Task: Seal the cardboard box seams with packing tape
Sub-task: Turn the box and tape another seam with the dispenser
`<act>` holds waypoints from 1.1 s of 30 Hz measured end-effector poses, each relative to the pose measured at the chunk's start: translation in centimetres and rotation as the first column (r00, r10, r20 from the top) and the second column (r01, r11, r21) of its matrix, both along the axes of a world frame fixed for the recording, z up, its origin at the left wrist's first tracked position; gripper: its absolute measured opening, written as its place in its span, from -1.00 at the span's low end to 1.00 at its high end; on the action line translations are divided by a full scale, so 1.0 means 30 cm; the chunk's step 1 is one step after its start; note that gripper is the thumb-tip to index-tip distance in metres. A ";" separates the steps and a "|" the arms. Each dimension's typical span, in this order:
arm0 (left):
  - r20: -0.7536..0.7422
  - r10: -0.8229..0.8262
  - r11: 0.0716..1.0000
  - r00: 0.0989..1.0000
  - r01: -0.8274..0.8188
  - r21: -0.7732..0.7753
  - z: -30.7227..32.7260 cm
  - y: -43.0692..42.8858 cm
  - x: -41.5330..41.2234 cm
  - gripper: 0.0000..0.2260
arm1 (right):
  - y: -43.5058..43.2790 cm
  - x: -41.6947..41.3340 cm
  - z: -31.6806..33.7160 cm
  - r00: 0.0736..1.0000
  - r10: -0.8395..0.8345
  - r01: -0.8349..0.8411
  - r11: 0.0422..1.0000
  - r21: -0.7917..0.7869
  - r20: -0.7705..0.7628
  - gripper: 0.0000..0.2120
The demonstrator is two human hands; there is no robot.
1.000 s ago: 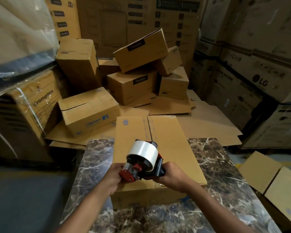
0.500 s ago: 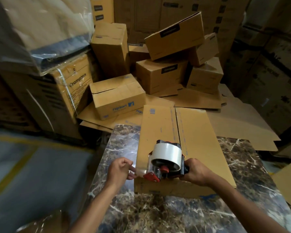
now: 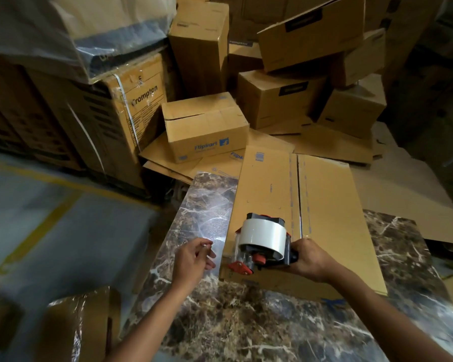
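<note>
A long brown cardboard box [image 3: 332, 205] lies on the marbled table [image 3: 246, 322], its centre seam running away from me with clear tape along it. My right hand [image 3: 311, 259] grips the handle of a red and black tape dispenser [image 3: 259, 244] with a white tape roll, held over the box's near left corner. My left hand [image 3: 192, 259] is left of the box over the table, fingers pinching the free end of the clear tape, which stretches from the dispenser.
Stacked cardboard boxes fill the back, among them a Flipkart box [image 3: 207, 126] and a Crompton carton [image 3: 131, 105]. Flattened cardboard [image 3: 403, 189] lies behind the table. A wrapped box [image 3: 84, 325] stands at the lower left beside grey floor with yellow lines.
My left hand has let go of the dispenser and drawn the tape end out to the left. The view has swung left and down.
</note>
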State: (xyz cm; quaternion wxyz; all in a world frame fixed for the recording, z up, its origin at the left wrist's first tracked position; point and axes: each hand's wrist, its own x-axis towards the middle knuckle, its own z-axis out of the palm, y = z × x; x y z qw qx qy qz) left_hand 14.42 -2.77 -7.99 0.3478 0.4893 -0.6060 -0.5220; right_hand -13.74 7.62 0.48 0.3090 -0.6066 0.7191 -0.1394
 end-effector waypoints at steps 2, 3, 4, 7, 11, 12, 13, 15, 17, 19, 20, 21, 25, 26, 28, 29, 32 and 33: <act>-0.017 0.004 1.000 1.000 -0.004 0.009 -0.022 -0.002 -0.005 -0.89 | -0.001 0.000 -0.014 1.000 -0.001 0.001 1.000 0.014 -0.020 -0.66; -0.025 0.005 1.000 1.000 -0.004 0.018 -0.030 -0.001 -0.009 -0.89 | -0.003 -0.002 -0.018 1.000 0.001 0.000 1.000 0.017 -0.028 -0.66; -0.037 -0.004 1.000 0.999 0.005 0.026 -0.041 0.002 -0.015 -0.89 | -0.006 -0.004 -0.021 0.999 0.004 -0.003 1.000 0.020 -0.036 -0.66; 0.023 -0.024 0.999 0.999 0.025 -0.022 -0.061 0.018 -0.040 -0.85 | -0.010 -0.011 -0.029 0.999 0.007 -0.006 1.000 0.028 -0.032 -0.68; 0.153 -0.008 0.998 0.988 0.017 -0.057 -0.089 0.019 -0.051 -0.87 | -0.010 -0.015 -0.034 1.000 0.017 -0.017 1.000 0.024 -0.022 -0.66; 0.214 -0.022 1.000 0.977 0.026 -0.014 -0.102 0.009 -0.045 -0.72 | -0.010 -0.016 -0.034 0.999 0.024 -0.023 0.999 0.025 -0.034 -0.65; 0.266 -0.058 0.997 0.962 0.044 0.060 -0.108 0.002 -0.038 -0.60 | -0.011 -0.017 -0.034 0.999 0.026 -0.025 0.999 0.026 -0.040 -0.64; 0.298 -0.119 0.980 0.947 0.065 0.186 -0.119 -0.003 -0.024 -0.52 | -0.014 -0.017 -0.035 0.999 0.026 -0.025 0.999 0.027 -0.040 -0.63; 0.296 -0.071 0.987 0.953 0.023 0.160 -0.100 -0.010 -0.025 -0.66 | -0.016 -0.016 -0.032 0.999 0.029 -0.028 0.999 0.029 -0.035 -0.64; 0.223 -0.006 0.996 0.975 -0.014 0.087 -0.055 -0.031 -0.050 -0.76 | -0.015 -0.015 -0.031 0.999 0.029 -0.028 0.999 0.027 -0.032 -0.65; 0.158 0.010 0.997 0.987 -0.023 0.080 -0.028 -0.047 -0.075 -0.75 | -0.015 -0.015 -0.030 0.999 0.027 -0.026 0.999 0.027 -0.027 -0.66; 0.083 0.021 0.995 0.996 -0.029 0.099 0.003 -0.063 -0.104 -0.73 | -0.016 -0.015 -0.028 1.000 0.023 -0.023 0.999 0.027 -0.018 -0.68; -0.246 0.021 0.898 0.969 0.089 0.430 0.075 -0.091 -0.236 -0.64 | -0.015 -0.020 -0.031 1.000 0.023 -0.022 0.999 0.026 -0.016 -0.72; -0.291 0.003 0.853 0.957 0.150 0.499 0.075 -0.087 -0.262 -0.64 | -0.015 -0.021 -0.033 0.999 0.029 -0.028 0.999 0.033 -0.027 -0.73; -0.315 -0.005 0.803 0.949 0.192 0.564 0.059 -0.077 -0.288 -0.60 | -0.013 -0.019 -0.035 0.998 0.035 -0.033 0.998 0.047 -0.053 -0.74; -0.313 0.003 0.796 0.950 0.187 0.576 0.051 -0.075 -0.294 -0.55 | -0.013 -0.020 -0.033 0.998 0.032 -0.029 0.998 0.055 -0.061 -0.74; -0.311 -0.002 0.802 0.950 0.188 0.567 0.036 -0.081 -0.288 -0.46 | -0.020 -0.014 -0.023 0.996 0.041 -0.034 0.996 0.087 -0.080 -0.77; -0.304 -0.013 0.806 0.953 0.190 0.560 0.036 -0.085 -0.288 -0.46 | -0.021 -0.011 -0.022 0.995 0.048 -0.040 0.995 0.093 -0.092 -0.76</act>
